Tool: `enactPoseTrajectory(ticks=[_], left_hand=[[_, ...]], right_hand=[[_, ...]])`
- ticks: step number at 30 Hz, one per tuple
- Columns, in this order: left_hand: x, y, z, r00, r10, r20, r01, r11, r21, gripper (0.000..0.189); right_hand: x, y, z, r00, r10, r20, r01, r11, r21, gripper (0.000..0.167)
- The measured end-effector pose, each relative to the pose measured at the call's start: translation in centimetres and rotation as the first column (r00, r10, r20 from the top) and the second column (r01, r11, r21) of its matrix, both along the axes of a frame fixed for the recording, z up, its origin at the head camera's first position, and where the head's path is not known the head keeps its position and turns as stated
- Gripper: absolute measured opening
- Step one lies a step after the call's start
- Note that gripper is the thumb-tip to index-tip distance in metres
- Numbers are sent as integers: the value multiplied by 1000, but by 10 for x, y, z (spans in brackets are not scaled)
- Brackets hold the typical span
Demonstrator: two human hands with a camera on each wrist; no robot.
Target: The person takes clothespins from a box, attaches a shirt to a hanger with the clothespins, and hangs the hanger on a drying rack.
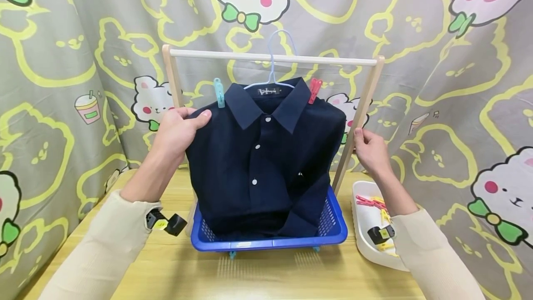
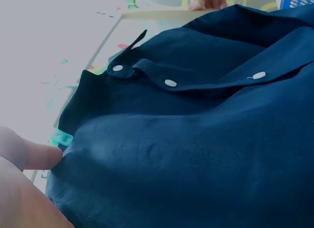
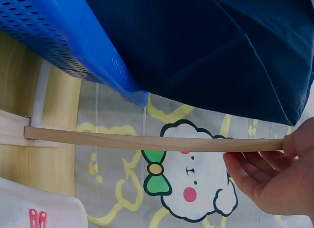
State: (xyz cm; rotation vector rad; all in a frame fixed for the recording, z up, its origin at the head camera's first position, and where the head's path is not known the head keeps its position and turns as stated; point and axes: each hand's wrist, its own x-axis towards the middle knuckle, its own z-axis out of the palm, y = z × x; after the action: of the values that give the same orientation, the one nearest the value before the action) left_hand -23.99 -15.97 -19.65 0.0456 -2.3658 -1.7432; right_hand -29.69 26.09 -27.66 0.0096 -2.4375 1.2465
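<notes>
A dark navy button shirt (image 1: 233,161) hangs on a light blue hanger (image 1: 272,66) hooked over the rack's white bar (image 1: 233,55). A teal clothespin (image 1: 219,92) and a red clothespin (image 1: 315,90) are clipped at its shoulders. My left hand (image 1: 175,131) pinches the shirt's shoulder on the left, thumb on top, close beside the teal clothespin; the left wrist view shows that thumb (image 2: 41,156) at the fabric. With my right hand (image 1: 372,149) I grip the rack's wooden right post (image 1: 354,138). In the right wrist view, fingers (image 3: 250,171) and thumb lie about this post.
The shirt's lower part lies in a blue perforated basket (image 1: 268,244) under the rack. To the right, a white tray (image 1: 358,240) holds several pink and yellow clothespins. A wood-grain table (image 1: 166,272) lies below, with a patterned curtain (image 1: 125,3) behind.
</notes>
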Motion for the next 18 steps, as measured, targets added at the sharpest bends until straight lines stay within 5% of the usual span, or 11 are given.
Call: enactPoseTrajectory(ticks=[18], left_hand=[[2,12,-4,999,40,-23,-41,999,-13,41]], right_hand=[[1,0,-1,1000,12,-4,-12,1000,-15,63]])
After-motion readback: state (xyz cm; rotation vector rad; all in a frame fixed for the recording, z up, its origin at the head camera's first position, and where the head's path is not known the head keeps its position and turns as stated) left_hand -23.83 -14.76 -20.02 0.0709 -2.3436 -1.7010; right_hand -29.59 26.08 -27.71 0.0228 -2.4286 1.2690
